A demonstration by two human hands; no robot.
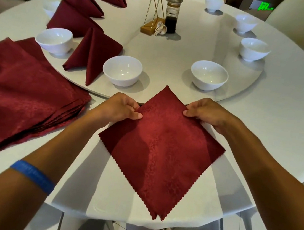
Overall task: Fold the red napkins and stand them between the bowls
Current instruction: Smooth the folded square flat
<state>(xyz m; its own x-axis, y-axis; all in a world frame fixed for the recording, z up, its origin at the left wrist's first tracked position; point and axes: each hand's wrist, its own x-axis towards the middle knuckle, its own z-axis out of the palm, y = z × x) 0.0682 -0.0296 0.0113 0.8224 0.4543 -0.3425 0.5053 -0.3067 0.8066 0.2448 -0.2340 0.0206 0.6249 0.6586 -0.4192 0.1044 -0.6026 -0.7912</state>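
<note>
You've got the dark red damask napkin laid as a diamond at the near edge of the round white-clothed counter, its lower point hanging over that edge toward you. Your left hand pinches the upper left edge between thumb and fingers, grip closed on the cloth; your right hand does the same on the upper right edge, fingertips curled tight on the fabric.

Looks like a fold is being set up here. Keep both pinches level so the top point stays centred, and bring the edges in evenly to the middle crease, or the cone will lean. Press each crease flat on the counter before lifting (this shiny weave probably springs back).

Match the standing red cone napkin on the raised white turntable, between two white bowls. The next free gap, I'd judge, lies between the near-left white bowl and the near-right white bowl, straight ahead of you. The stack of unfolded red napkins waits at the left edge of the counter.
</note>
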